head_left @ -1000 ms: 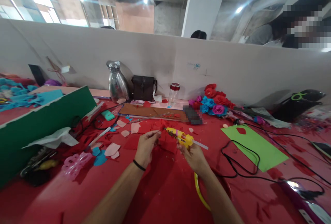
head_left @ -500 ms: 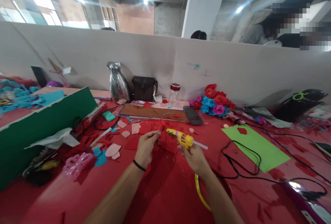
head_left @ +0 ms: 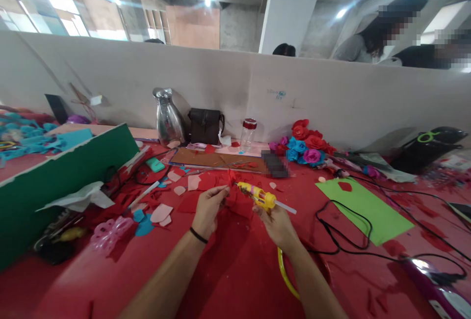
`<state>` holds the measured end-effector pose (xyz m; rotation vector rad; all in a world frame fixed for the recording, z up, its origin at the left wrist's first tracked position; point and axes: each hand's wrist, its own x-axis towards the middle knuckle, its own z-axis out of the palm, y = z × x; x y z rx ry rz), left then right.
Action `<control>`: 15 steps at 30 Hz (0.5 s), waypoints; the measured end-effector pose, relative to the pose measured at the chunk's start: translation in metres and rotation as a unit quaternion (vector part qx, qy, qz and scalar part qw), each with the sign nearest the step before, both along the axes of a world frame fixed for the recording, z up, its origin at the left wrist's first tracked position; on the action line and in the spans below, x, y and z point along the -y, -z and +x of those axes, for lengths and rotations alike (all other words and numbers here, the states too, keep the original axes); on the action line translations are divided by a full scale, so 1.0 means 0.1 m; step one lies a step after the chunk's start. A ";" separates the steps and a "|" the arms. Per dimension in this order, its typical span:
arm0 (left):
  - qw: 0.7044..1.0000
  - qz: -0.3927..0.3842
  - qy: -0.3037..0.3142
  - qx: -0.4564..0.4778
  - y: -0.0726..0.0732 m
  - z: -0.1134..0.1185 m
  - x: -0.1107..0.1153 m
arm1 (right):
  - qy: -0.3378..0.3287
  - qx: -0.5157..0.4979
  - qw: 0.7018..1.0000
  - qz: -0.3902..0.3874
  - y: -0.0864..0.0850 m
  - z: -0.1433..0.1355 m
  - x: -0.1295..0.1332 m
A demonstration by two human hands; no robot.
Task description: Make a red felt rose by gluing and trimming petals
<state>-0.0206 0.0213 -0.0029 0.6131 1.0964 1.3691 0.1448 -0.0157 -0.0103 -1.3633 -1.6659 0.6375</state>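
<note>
My right hand (head_left: 275,223) is closed round a yellow hot glue gun (head_left: 255,195), with a whitish glue stick (head_left: 285,206) poking out of its back end. The gun's nozzle points left, at a small red paper flower piece (head_left: 231,177) that my left hand (head_left: 211,208) pinches between thumb and fingers. Nozzle and red piece are very close; whether they touch is hard to see against the red table. More red cut pieces (head_left: 189,202) lie behind and beside my left hand. A black band circles my left wrist.
Pink and blue cut petals (head_left: 161,213) and a pink plastic flower-shaped piece (head_left: 110,234) lie to the left, near a green board (head_left: 73,181). Finished flowers (head_left: 305,145) stand at the back. At right are a lime sheet (head_left: 364,208), a black cord (head_left: 340,240) and a power strip (head_left: 436,284).
My hands, the glue gun and the red piece stay almost in place. Behind the partition, a person at the upper right has shifted slightly left.
</note>
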 end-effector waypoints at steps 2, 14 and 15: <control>1.000 -0.004 -0.002 0.004 0.00 0.00 0.00 | 0.005 -0.018 1.000 -0.018 0.00 0.00 0.00; 0.999 -0.024 -0.016 0.046 -0.02 -0.07 -0.02 | 0.118 0.216 0.967 -0.065 -0.10 0.36 0.01; 0.998 -0.025 -0.015 0.055 -0.02 -0.08 -0.02 | 0.136 0.273 0.948 -0.089 -0.10 0.42 0.01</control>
